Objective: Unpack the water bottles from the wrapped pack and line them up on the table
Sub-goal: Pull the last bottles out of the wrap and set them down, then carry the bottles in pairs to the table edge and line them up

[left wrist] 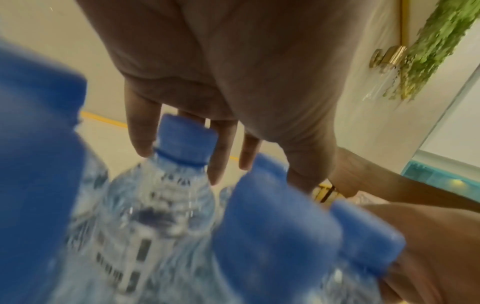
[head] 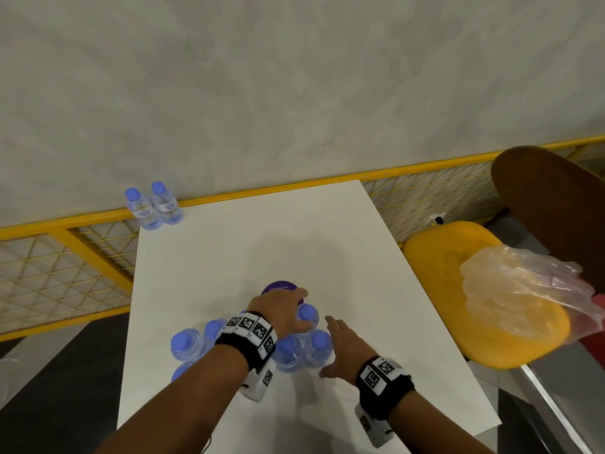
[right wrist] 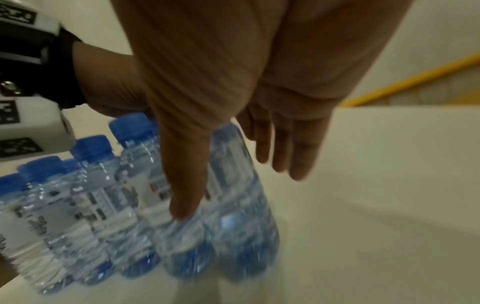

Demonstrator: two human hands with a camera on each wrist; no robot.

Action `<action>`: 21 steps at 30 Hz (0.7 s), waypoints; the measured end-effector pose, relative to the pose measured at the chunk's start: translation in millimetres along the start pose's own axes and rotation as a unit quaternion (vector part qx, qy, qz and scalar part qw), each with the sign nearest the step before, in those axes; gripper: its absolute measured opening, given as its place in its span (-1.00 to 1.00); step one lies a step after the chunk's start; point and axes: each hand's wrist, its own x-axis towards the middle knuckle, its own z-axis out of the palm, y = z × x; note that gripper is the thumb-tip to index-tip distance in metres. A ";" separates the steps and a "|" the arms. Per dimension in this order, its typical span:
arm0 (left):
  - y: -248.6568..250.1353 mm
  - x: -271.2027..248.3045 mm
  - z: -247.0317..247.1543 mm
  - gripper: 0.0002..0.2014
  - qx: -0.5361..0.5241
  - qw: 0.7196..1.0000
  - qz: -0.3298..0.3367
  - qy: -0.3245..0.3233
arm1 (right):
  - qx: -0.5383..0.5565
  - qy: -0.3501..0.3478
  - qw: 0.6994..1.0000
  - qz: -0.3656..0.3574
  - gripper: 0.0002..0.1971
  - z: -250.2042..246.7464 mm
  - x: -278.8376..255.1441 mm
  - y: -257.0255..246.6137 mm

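Observation:
Several clear water bottles (head: 190,347) with blue caps stand bunched near the front of the white table (head: 327,244). My left hand (head: 288,309) reaches over the bunch. Its fingers and thumb curl round the neck of the farthest bottle (head: 307,314), whose cap (left wrist: 187,139) shows in front of the fingers (left wrist: 223,156). My right hand (head: 340,342) is spread, fingers straight, beside the rightmost bottle (head: 320,344). Its thumb (right wrist: 185,185) lies along that bottle (right wrist: 241,216), holding nothing. Two bottles (head: 154,204) stand side by side at the table's far left corner.
The crumpled clear wrap (head: 523,290) lies on a yellow chair seat (head: 458,276) to the right of the table. A round purple sticker (head: 278,287) sits on the table just beyond my left hand. A yellow mesh rail (head: 98,244) runs behind the table.

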 end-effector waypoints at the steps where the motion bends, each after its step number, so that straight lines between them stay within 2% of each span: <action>1: -3.5 -5.7 -4.7 -0.33 -0.010 1.000 -0.003 0.020 | -0.032 -0.002 0.999 0.006 0.15 -5.6 -3.1 -2.7; 3: -13.2 -22.3 -17.7 -0.36 -0.048 0.996 -0.006 0.073 | -0.077 0.038 0.996 -0.012 -0.02 -19.4 -13.0 -11.1; 5: -29.2 -43.8 -30.7 -0.45 -0.084 0.988 -0.007 0.128 | -0.080 0.105 0.989 -0.073 -0.28 -34.5 -25.5 -25.3; 7: -51.0 -68.8 -38.2 -0.45 -0.092 0.982 -0.034 0.161 | -0.084 0.136 0.977 -0.144 -0.41 -44.3 -36.0 -45.0; 10: -94.2 -101.6 -37.3 -0.50 -0.091 0.975 -0.098 0.178 | -0.100 0.115 0.955 -0.256 -0.51 -38.2 -39.7 -87.1; 13: -132.1 -125.2 -28.5 -0.56 -0.104 0.971 -0.158 0.148 | -0.132 0.064 0.927 -0.346 -0.65 -9.8 -31.8 -138.0; 18: -166.2 -147.4 -2.9 -0.53 -0.146 0.971 -0.152 0.116 | -0.268 0.036 0.876 -0.400 -0.73 55.8 -9.8 -207.7; 21: -169.7 -154.8 3.2 -0.55 -0.154 0.968 -0.152 0.128 | -0.340 0.029 0.861 -0.376 -0.73 82.8 0.7 -226.9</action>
